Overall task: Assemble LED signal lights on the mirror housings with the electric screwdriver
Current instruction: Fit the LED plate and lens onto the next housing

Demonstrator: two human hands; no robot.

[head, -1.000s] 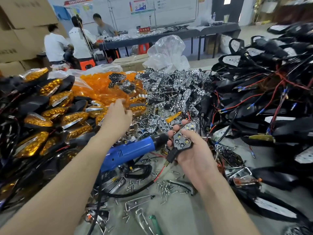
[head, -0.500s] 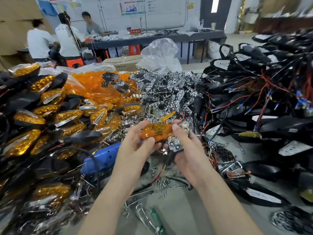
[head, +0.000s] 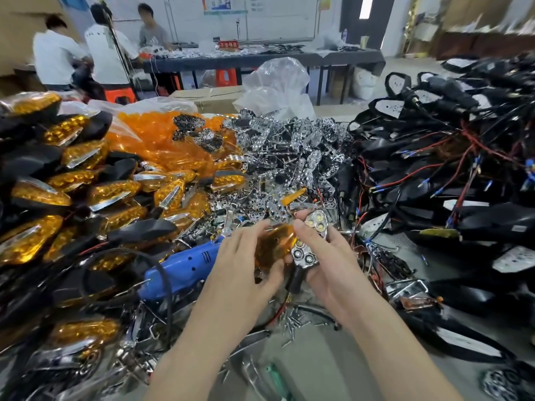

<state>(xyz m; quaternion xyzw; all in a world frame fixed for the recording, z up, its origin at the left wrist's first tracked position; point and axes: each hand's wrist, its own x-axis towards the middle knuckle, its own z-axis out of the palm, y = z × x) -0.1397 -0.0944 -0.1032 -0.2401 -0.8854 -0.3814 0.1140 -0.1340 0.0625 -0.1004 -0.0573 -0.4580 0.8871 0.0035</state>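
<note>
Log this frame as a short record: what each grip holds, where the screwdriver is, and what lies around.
left grip: holds amber lens
right grip: holds chrome LED reflector, thumb on top
lens and reflector: side by side, touching
electric screwdriver: blue, lying on table, unheld
screws: loose, below the hands
left pile: amber signal lights
right pile: black mirror housings with wires
stage: screwdriving not yet begun

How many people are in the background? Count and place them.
3: white-shirted person far left; second white-shirted person beside them; grey-shirted person at the far table. Others may be hidden.
</note>
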